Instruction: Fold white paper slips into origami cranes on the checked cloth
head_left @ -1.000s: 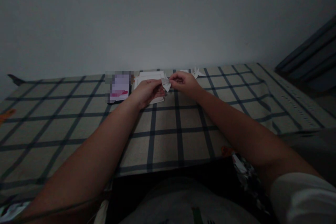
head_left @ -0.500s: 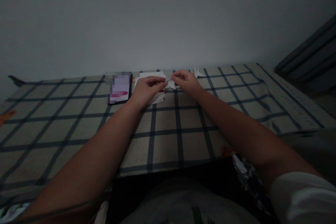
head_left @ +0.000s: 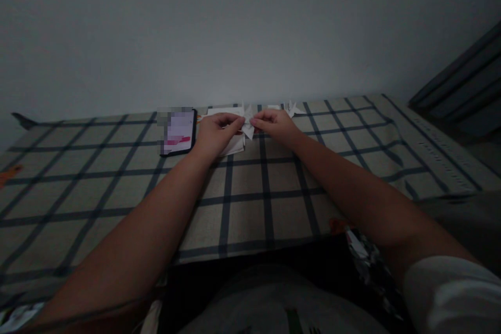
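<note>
A small white folded paper piece (head_left: 248, 124), pointed at its top and bottom, is held up between both hands. My left hand (head_left: 219, 133) pinches its left side with thumb and fingers. At its right side, my right hand (head_left: 276, 122) grips it between thumb and forefinger. Under and behind the left hand lie white paper sheets (head_left: 235, 147), partly covered by that hand. Just beyond the right hand sits another white folded paper figure (head_left: 291, 109) with pointed tips, which looks like a paper crane.
A phone (head_left: 179, 133) with a lit screen, partly pixelated, lies left of the sheets. The checked cloth (head_left: 246, 214) covers the table up to the grey wall (head_left: 250, 31). Dark folded fabric (head_left: 465, 78) hangs at the far right.
Both hands have shifted slightly left with the folded paper. The paper has turned, and more of its pointed shape now shows between the fingers.
</note>
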A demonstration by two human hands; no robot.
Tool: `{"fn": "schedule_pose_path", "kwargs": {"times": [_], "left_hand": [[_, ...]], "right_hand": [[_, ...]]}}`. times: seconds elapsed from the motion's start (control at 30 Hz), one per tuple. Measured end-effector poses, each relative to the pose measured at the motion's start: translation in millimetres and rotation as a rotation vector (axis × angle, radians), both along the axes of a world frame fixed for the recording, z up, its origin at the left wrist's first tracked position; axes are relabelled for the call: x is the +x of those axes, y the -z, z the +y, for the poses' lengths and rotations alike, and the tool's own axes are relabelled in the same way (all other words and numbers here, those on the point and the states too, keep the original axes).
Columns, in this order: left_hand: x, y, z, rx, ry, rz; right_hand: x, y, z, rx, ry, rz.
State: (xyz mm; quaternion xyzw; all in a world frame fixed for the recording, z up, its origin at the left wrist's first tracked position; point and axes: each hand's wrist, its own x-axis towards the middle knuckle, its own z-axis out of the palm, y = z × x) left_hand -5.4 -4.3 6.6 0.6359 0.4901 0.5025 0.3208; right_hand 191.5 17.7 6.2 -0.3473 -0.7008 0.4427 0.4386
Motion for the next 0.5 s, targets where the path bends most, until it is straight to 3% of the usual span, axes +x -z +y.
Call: {"fn": "schedule_pose_path", "kwargs": {"times": [0.27, 0.5], "left_hand": [[-0.3, -4.5, -2.0, 0.022, -0.026, 0.069], [1.8, 6.2, 5.7, -0.003, -0.007, -0.111]], "right_hand": [[-0.3, 4.3, 5.0, 0.023, 0.032, -0.058], [-0.7, 13.3, 12.8, 0.041, -0.017, 0.049]]}}
